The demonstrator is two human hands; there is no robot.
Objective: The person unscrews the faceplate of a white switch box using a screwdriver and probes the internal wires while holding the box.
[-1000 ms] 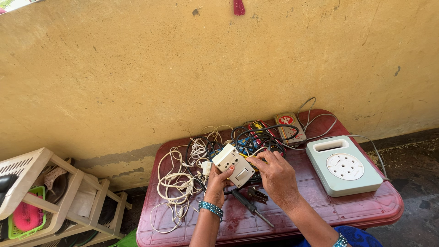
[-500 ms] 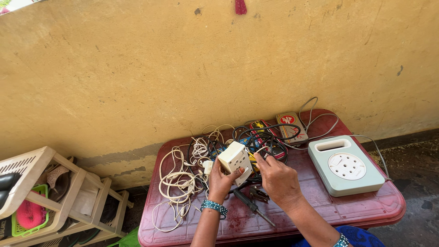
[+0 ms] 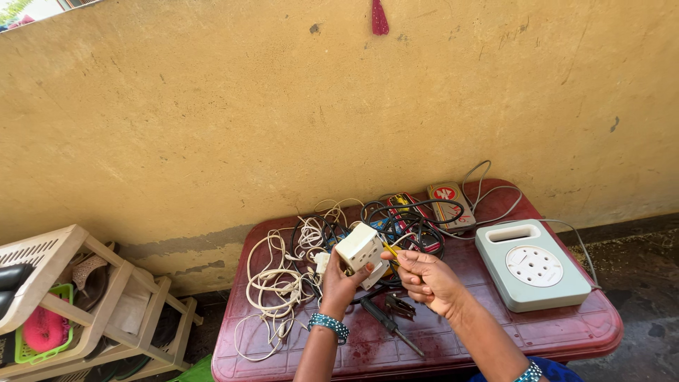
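Above the red table [image 3: 537, 332], the left hand [image 3: 341, 277] grips a cream socket box [image 3: 362, 252], now lifted off the tabletop and tilted up where a second ago it lay low among the cables [image 3: 283, 283]. The right hand [image 3: 424, 277] pinches a yellow-handled tool [image 3: 390, 250] whose tip meets the box's side. A screwdriver [image 3: 387, 325] lies below; a pale green extension box [image 3: 532, 265] sits to the right.
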